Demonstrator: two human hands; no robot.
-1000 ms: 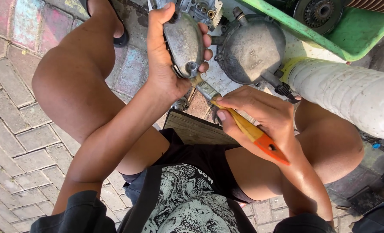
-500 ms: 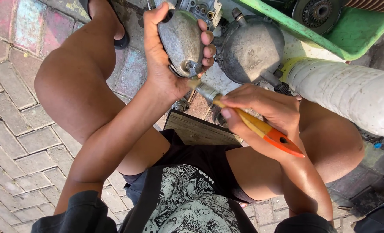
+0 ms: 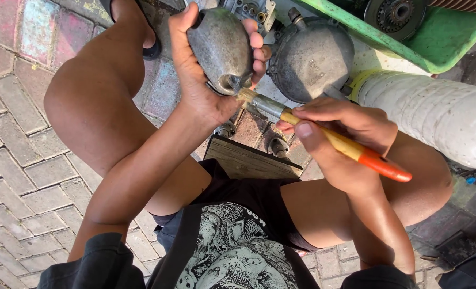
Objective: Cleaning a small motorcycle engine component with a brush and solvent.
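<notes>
Single view, head-mounted, looking steeply down past a printed black shirt [image 3: 232,246] onto bent knees and brick paving [image 3: 13,176]. Close range: left hand [image 3: 195,80] and right hand [image 3: 339,134] fill the upper middle of frame, just below the lens. Faces forward and down, with a green tray [image 3: 441,37] cropped at the top right edge. No second view to share.

A grey metal cover [image 3: 220,49] is gripped in the left hand [image 3: 195,80], with the fingers wrapped around its rounded back. A paintbrush [image 3: 323,136] with a yellow and orange handle is held by the right hand [image 3: 337,131], and its bristles are pressed against the lower edge of the cover. A second round metal housing [image 3: 310,59] is seen just beside, near a green tray [image 3: 436,48] and a white cylinder [image 3: 436,115], above the brick floor [image 3: 18,160].
</notes>
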